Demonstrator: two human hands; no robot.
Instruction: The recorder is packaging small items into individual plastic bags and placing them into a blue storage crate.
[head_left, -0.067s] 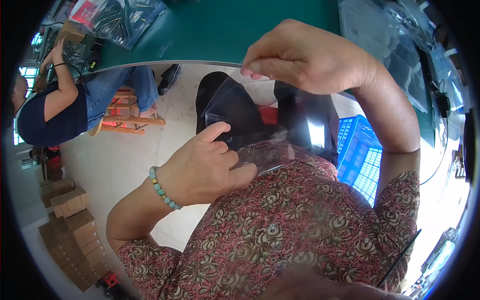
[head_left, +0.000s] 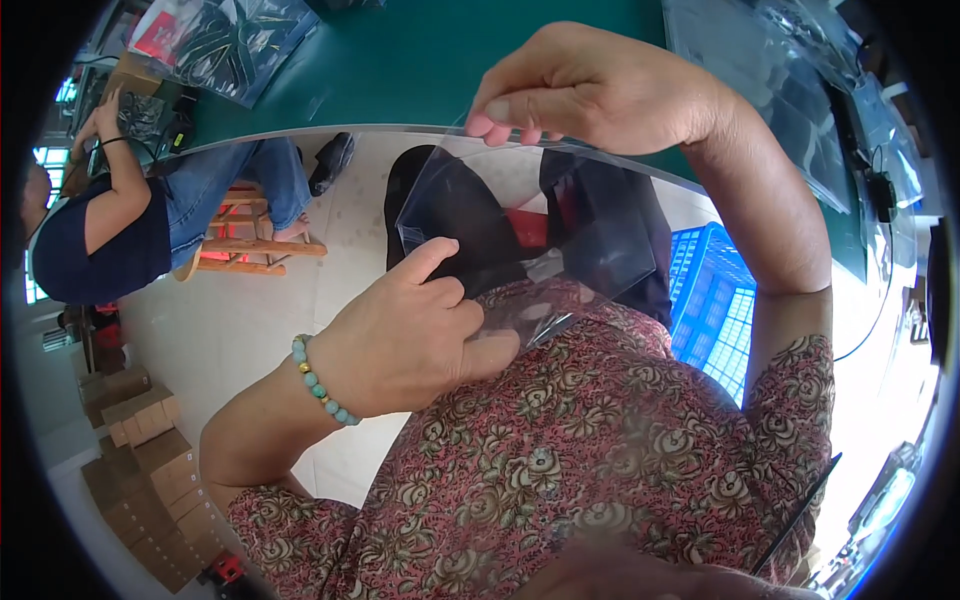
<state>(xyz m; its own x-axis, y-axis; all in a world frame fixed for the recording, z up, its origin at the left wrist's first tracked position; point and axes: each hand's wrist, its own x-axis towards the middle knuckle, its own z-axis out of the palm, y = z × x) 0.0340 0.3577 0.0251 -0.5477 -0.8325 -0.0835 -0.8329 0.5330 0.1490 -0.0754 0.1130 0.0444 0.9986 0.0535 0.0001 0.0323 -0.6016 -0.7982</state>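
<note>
Two bare hands on one clear, glossy plastic bag [head_left: 520,240], thin and flat, roughly rectangular, held up in front of the person's lap; light glare streaks across its film, lower edge slightly crumpled.

Right hand [head_left: 600,85] is at the bag's top edge; thumb and fingertips pinched together on the film, knuckles bent, pink nails showing; forearm runs down the right side of the view.

Left hand [head_left: 415,335] is at the bag's lower left corner; fingers curled closed, thumb extended along the film, grip clamped on the plastic near a small dark piece [head_left: 545,325] at the bottom edge, too blurred to identify; wrist carries a beaded bracelet of round turquoise and pale stones [head_left: 322,385].

Below the hands: soft patterned fabric of a reddish floral garment [head_left: 600,470], brown and cream paisley-like print.

Behind the bag: flat green table top [head_left: 400,60] with curved pale edge; dark stool or seat seen through the film; blue plastic lattice crate [head_left: 715,310] just right of the lap.

Upper left: clear bags of dark cables [head_left: 220,40] lying on the green surface; another person in a dark top and blue jeans [head_left: 150,215] sits on a wooden stool [head_left: 250,240], well apart.

Lower left: stacked brown cardboard boxes [head_left: 140,450] on pale floor tiles.
</note>
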